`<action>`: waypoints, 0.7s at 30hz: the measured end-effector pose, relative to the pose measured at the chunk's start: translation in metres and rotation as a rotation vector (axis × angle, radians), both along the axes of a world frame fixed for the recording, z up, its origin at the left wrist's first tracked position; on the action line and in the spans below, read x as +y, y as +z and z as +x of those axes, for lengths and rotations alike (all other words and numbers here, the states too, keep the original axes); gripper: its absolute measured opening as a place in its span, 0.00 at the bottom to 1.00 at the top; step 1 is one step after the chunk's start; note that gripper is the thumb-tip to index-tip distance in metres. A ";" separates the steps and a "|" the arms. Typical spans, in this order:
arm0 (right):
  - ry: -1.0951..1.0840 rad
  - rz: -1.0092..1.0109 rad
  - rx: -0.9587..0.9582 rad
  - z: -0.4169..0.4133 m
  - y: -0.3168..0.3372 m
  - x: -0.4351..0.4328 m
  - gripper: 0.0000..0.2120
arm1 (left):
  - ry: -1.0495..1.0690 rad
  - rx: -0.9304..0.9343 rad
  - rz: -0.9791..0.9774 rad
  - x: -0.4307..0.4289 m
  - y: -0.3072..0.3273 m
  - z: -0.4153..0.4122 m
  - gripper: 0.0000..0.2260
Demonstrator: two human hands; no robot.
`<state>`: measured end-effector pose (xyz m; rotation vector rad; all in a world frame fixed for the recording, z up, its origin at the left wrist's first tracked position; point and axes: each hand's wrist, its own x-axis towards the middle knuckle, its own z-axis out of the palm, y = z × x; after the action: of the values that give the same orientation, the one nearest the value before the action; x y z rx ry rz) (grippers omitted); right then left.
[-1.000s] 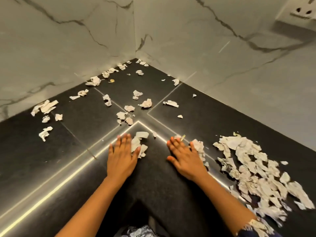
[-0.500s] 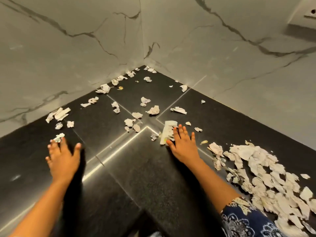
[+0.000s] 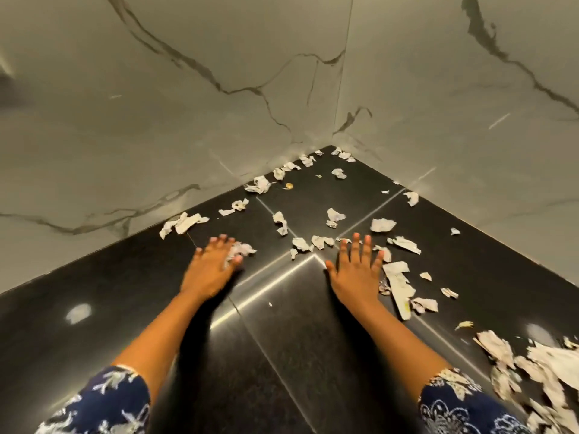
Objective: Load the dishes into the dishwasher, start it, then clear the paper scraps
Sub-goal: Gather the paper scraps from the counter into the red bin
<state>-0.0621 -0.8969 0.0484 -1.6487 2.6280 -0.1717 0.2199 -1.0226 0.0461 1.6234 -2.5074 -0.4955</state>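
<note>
Marble walls (image 3: 156, 104) meet over a black counter (image 3: 94, 292). A scrap pile (image 3: 539, 368) lies at its right edge; loose scraps (image 3: 335, 216) trail into the back corner. Both hands lie flat, fingers spread: left hand (image 3: 208, 270) touching a crumpled scrap (image 3: 242, 249), right hand (image 3: 355, 274) beside a long strip (image 3: 399, 285).

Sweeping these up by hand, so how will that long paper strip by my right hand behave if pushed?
The long paper strip looks thin and creased, so probably light and floppy. Lying flat on the glossy black counter, it should slide easily, perhaps buckling.
</note>
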 end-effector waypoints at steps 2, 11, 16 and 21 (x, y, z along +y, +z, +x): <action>0.211 -0.078 -0.017 0.023 0.004 -0.019 0.34 | -0.074 0.124 -0.012 0.010 -0.003 -0.007 0.38; 0.100 0.084 -0.106 0.007 -0.002 -0.092 0.28 | 0.636 0.126 -0.071 -0.067 -0.010 0.047 0.30; -0.014 -0.026 -0.036 0.001 0.011 -0.071 0.28 | -0.048 -0.018 -0.025 -0.075 -0.004 0.017 0.37; 0.828 -0.360 -0.005 0.085 -0.004 -0.022 0.24 | -0.059 0.385 -0.061 -0.029 -0.006 0.011 0.30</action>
<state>0.0225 -0.9190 0.0444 -2.6619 1.7523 -0.6221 0.2313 -1.0520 0.0399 1.2902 -2.2630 -0.6601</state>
